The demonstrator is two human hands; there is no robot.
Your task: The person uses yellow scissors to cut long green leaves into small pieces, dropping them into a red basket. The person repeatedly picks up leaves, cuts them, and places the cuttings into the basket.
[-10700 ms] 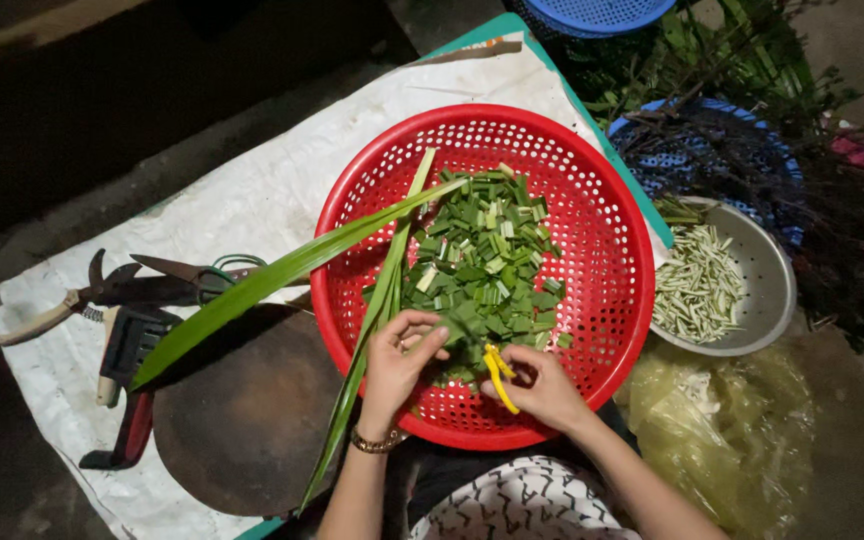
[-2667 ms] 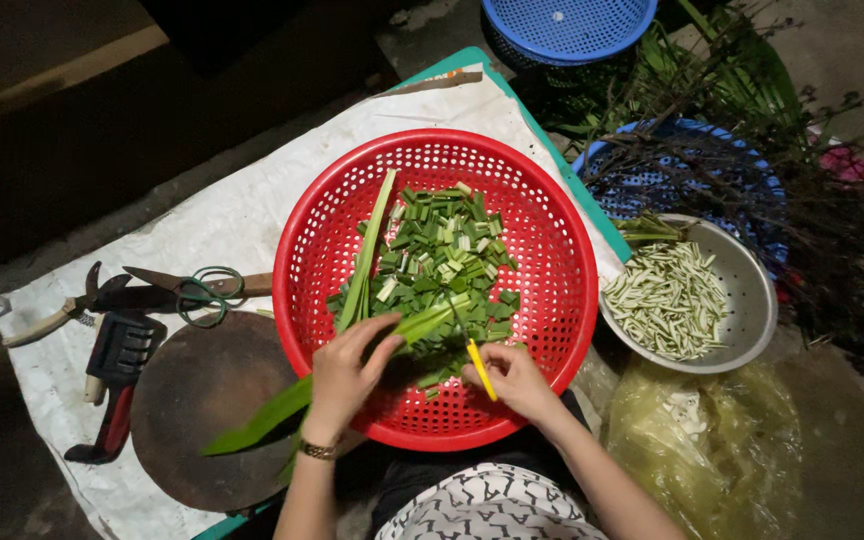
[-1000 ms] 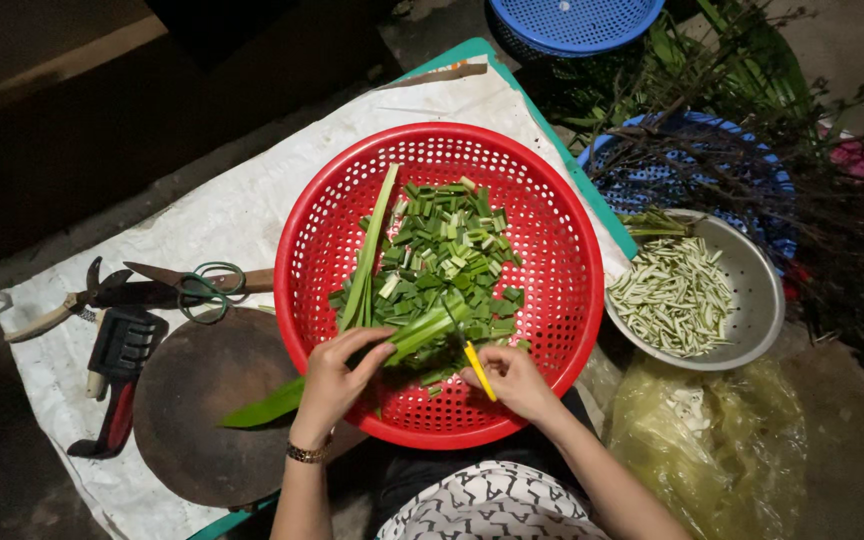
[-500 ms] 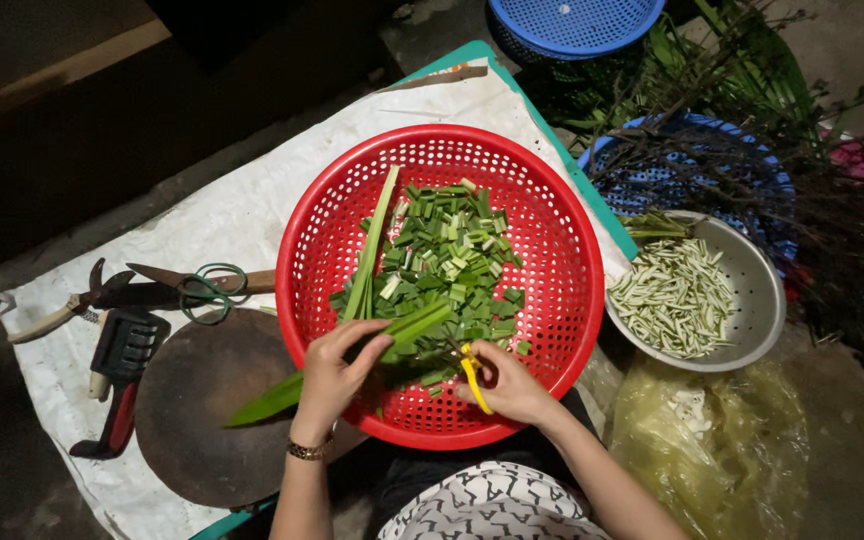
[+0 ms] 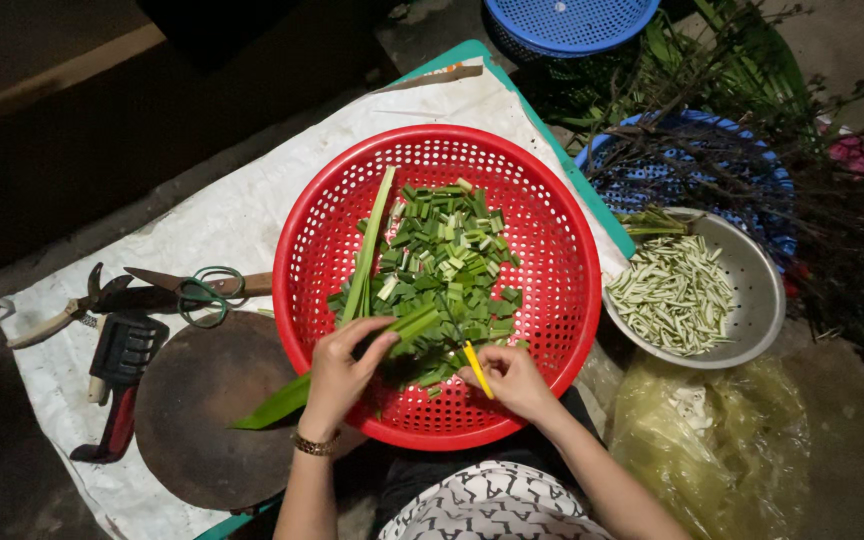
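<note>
left hand (image 5: 340, 372) fingers pinch a bundle of long green leaves (image 5: 404, 327) at the near side of the red basket (image 5: 552, 255); leaf tips stick out over its rim onto the round dark board (image 5: 207, 410). right hand (image 5: 510, 376) fingers pinch a small yellow knife (image 5: 476, 368), blade hard to make out. basket holds chopped leaf pieces (image 5: 447, 260). metal bowl (image 5: 762, 290) of pale cut stalks just right. scissors (image 5: 202, 292) and pruners (image 5: 52, 318) left, on the white sheet.
</note>
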